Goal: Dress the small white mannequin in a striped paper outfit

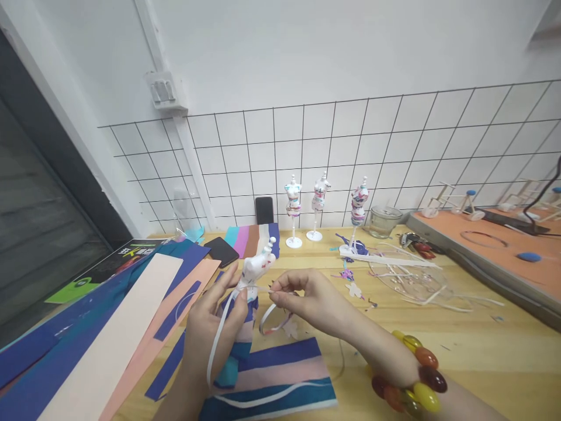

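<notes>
A small white mannequin torso (258, 266) with coloured specks is tilted to the right, with my left hand (211, 327) wrapped round its waist. Blue, pink and teal fabric (243, 342) hangs below its waist like a skirt. My right hand (302, 297) pinches a thin white strip (264, 289) that runs to the mannequin's waist. One length of the strip loops down over my left hand, and another curls below my right fingers. Beneath both hands lies a striped fabric piece (284, 368) in blue, pink and teal, with a white strip across it.
Several mini mannequins on stands, one of them here (293, 207), stand against the tiled wall. A glass jar (384, 221) and tangled clear strips (407, 275) lie right of them. Long fabric strips (118, 327) and a dark phone-like slab (222, 251) are left. An orange board (491, 240) sits far right.
</notes>
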Tool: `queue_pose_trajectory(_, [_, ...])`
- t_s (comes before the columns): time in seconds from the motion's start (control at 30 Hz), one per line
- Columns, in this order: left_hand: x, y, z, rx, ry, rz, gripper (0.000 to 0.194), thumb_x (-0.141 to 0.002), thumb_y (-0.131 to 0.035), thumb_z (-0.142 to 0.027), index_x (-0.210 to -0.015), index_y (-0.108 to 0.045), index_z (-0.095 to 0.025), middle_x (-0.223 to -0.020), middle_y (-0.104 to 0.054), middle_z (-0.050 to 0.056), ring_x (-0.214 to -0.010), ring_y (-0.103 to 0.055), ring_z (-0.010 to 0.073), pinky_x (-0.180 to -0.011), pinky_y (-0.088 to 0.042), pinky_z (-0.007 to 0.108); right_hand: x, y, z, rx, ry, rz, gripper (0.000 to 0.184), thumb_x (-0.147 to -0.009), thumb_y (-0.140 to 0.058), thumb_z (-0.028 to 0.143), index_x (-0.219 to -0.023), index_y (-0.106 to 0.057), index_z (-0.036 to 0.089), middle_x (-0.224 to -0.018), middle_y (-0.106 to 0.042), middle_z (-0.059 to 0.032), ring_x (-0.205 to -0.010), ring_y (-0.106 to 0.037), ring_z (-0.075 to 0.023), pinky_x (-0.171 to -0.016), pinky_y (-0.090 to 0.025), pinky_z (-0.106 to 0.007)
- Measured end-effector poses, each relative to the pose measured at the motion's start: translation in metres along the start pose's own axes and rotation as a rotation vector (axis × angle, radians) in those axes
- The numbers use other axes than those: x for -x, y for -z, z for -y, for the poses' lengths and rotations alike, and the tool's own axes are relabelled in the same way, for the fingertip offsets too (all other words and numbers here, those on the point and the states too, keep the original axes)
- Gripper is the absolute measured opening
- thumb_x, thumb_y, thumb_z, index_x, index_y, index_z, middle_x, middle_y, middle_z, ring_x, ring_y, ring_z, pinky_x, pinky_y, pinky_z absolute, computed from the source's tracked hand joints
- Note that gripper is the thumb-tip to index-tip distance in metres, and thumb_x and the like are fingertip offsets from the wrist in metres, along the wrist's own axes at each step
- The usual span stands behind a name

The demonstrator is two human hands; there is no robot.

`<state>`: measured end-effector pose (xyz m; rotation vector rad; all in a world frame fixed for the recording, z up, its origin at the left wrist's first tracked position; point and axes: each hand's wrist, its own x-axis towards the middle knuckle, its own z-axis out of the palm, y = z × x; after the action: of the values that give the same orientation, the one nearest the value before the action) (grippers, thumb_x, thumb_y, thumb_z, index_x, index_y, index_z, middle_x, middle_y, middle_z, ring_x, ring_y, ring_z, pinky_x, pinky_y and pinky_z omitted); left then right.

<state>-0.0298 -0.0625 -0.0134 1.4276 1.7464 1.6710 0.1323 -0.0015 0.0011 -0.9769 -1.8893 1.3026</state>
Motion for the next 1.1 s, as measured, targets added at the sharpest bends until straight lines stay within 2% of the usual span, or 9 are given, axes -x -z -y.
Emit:
queue_pose_trajectory(0.17, [-0.005,0.003,0.002,0.108,0.106,0.077,0.057,-0.07,-0.069,-0.039,-0.121,-0.062,-0.016,-0.111,-0.07,0.009,-0.107,-0.063,0.0284,-0.09,-0.052,0.033,0.001,0.006,0.001,-0.002,-0.002,0.039,0.015,-0.081,-0.059,0.028,-0.075,-0.065,0.016,-0.07,-0.063,0.0009,-0.066,-0.056,-0.0125,-0.063,-0.042,-0.024])
queue_pose_trajectory(0.27, [-0.008,0.004,0.005,0.165,0.147,0.111,0.057,-0.069,-0.071,-0.038,-0.121,-0.062,-0.016,-0.109,-0.071,0.01,-0.103,-0.065,0.0287,-0.087,-0.053,0.032,0.002,0.006,0.003,-0.006,0.001,0.047,0.018,-0.083,-0.057,0.031,-0.074,-0.063,0.016,-0.069,-0.061,0.0011,-0.064,-0.054,-0.0116,-0.06,-0.041,-0.023])
queue_pose_trajectory(0.47, [-0.01,0.003,0.007,0.251,0.14,0.179,0.054,-0.07,-0.072,-0.037,-0.118,-0.062,-0.016,-0.102,-0.073,0.008,-0.098,-0.067,0.0257,-0.085,-0.054,0.028,0.002,0.003,0.002,0.011,0.061,0.028,0.022,-0.085,-0.056,0.034,-0.074,-0.061,0.016,-0.069,-0.058,0.0007,-0.061,-0.05,-0.0109,-0.056,-0.04,-0.022])
queue_pose_trajectory(0.67, [-0.009,0.003,0.008,0.219,0.152,0.181,0.051,-0.071,-0.071,-0.038,-0.116,-0.064,-0.016,-0.103,-0.073,0.009,-0.096,-0.068,0.0251,-0.084,-0.055,0.028,0.002,-0.001,-0.002,-0.031,0.071,0.005,0.024,-0.081,-0.062,0.039,-0.073,-0.058,0.017,-0.07,-0.059,0.0001,-0.062,-0.052,-0.0116,-0.054,-0.042,-0.022])
queue_pose_trajectory(0.8, [-0.011,0.006,0.008,0.221,0.131,0.195,0.053,-0.071,-0.071,-0.038,-0.117,-0.063,-0.015,-0.101,-0.073,0.01,-0.095,-0.068,0.0261,-0.083,-0.055,0.029,-0.001,-0.003,-0.006,-0.1,0.02,0.023,0.024,-0.082,-0.06,0.04,-0.076,-0.057,0.017,-0.063,-0.057,0.0017,-0.055,-0.05,-0.0104,-0.049,-0.038,-0.021])
queue_pose_trajectory(1.1, [-0.012,0.008,0.004,0.328,0.221,0.238,0.054,-0.067,-0.075,-0.036,-0.115,-0.064,-0.014,-0.1,-0.074,0.01,-0.094,-0.069,0.0255,-0.079,-0.056,0.025,-0.005,0.0,-0.008,-0.113,0.084,0.035,0.021,-0.083,-0.059,0.034,-0.074,-0.059,0.014,-0.059,-0.045,0.0051,-0.053,-0.038,-0.008,-0.049,-0.029,-0.021])
